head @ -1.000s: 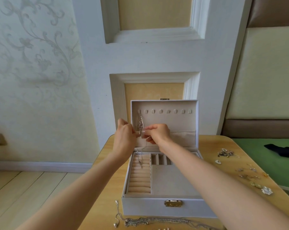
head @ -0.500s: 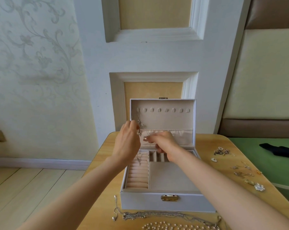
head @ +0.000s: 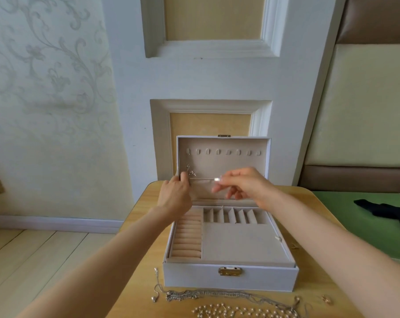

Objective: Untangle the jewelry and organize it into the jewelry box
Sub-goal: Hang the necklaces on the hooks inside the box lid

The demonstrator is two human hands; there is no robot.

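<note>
Left hand (head: 175,195) pinches silver necklace (head: 191,172); chain runs sideways to your right hand (head: 241,185), pinching clasp; hooks (head: 223,152) directly above.

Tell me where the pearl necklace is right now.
The pearl necklace lies on the wooden table at the bottom edge of the head view, in front of the jewelry box, beside the tangled silver chains.

jewelry box (head: 229,280) pale grey, beige lining | table (head: 146,271) yellow wood | wallpaper (head: 45,88) floral scroll
</note>
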